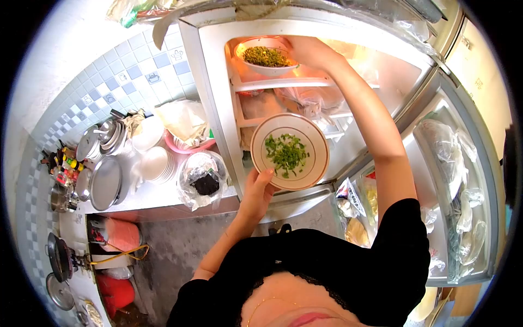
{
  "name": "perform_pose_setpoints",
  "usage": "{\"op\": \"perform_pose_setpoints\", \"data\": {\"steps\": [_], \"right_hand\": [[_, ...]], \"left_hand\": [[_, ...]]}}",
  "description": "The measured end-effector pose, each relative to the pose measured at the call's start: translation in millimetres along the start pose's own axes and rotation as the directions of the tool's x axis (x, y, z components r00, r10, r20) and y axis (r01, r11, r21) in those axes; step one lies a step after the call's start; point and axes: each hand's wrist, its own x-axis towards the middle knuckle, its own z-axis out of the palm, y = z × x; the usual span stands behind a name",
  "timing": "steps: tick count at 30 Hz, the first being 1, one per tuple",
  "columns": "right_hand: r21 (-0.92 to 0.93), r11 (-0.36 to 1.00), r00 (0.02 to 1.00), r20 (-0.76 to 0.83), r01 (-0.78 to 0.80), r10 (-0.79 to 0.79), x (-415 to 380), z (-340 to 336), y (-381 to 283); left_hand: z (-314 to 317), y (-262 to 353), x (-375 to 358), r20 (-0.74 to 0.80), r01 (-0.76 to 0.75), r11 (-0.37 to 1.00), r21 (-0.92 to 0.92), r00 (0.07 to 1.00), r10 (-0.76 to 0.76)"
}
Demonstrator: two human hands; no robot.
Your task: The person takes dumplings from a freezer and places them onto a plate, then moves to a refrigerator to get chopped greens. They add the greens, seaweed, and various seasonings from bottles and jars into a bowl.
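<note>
Holding one first bowl (316,131) of chopped greens (287,155), the left hand (260,192) has one thumb over its rim; at one upper shelf (283,83), the right hand (306,53) touches one second bowl (271,71), its grip partly hidden, tightness unclear

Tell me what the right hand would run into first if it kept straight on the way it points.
The white bowl at its fingertips; beyond that, probably the fridge's inner side wall, though depth is hard to judge.
</note>
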Motion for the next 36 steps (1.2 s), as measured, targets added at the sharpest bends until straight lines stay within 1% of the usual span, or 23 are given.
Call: {"op": "perform_pose_setpoints", "data": {"steps": [2,3,5,7,8,15,16,17,21,23,24,26,29,36], "right_hand": [[-0.203,0.976,0.997,-0.002,-0.077,0.079,30.5,14.0,11.0],[-0.243,0.965,0.995,0.013,-0.093,0.099,44.4,18.8,15.3],[-0.276,0.953,0.987,0.060,-0.129,0.150,62.7,28.1,26.9],[-0.307,0.938,0.975,0.095,-0.163,0.201,78.0,37.3,36.1],[-0.322,0.930,0.968,0.114,-0.179,0.226,82.7,42.2,39.9],[-0.320,0.922,0.941,0.180,-0.219,0.286,104.5,61.0,60.9],[-0.322,0.919,0.938,0.184,-0.226,0.295,104.2,63.7,61.4],[-0.312,0.921,0.936,0.186,-0.233,0.300,105.4,64.0,62.5],[-0.246,0.933,0.931,0.190,-0.261,0.311,101.8,63.8,64.7],[-0.196,0.939,0.929,0.189,-0.282,0.318,97.6,60.1,65.0],[-0.166,0.942,0.927,0.192,-0.293,0.322,94.5,58.8,65.2],[-0.099,0.942,0.922,0.197,-0.320,0.334,88.7,55.9,66.0],[0.025,0.931,0.912,0.213,-0.364,0.350,80.1,50.6,66.3],[0.204,0.874,0.887,0.247,-0.441,0.389,65.5,46.2,66.5]], "left_hand": [[-0.4,-1.6,-0.6,0.004,-0.006,1.000,0.005,1.000,0.006],[-1.3,-1.6,-1.1,0.006,0.000,1.000,0.004,1.000,0.000],[-1.1,-0.1,-3.5,0.008,0.000,1.000,0.012,1.000,0.000],[-1.8,-0.9,-6.3,-0.042,-0.012,1.000,0.020,0.999,0.013],[-10.9,-4.0,-4.5,-0.045,0.003,0.999,0.053,0.999,-0.001],[-10.7,-0.7,-9.2,-0.066,-0.007,0.999,0.053,0.998,0.011],[-13.8,-1.5,-8.1,-0.047,-0.008,0.999,0.049,0.999,0.010],[-15.0,-1.5,-7.1,-0.027,-0.010,0.999,0.044,1.000,0.011],[-14.2,-0.4,-6.3,-0.050,-0.024,0.999,0.036,0.998,0.026],[-20.1,-3.2,-3.4,-0.099,0.041,0.997,0.069,0.995,-0.034],[-20.2,-4.9,-2.9,-0.096,0.046,0.997,0.065,0.995,-0.039],[-12.0,-0.7,0.1,-0.057,-0.008,0.998,0.063,0.998,0.012],[-10.9,0.3,3.0,-0.022,0.004,0.998,0.068,1.000,-0.002],[-10.4,-0.5,2.1,-0.007,-0.006,0.998,0.065,1.000,0.007]]}}
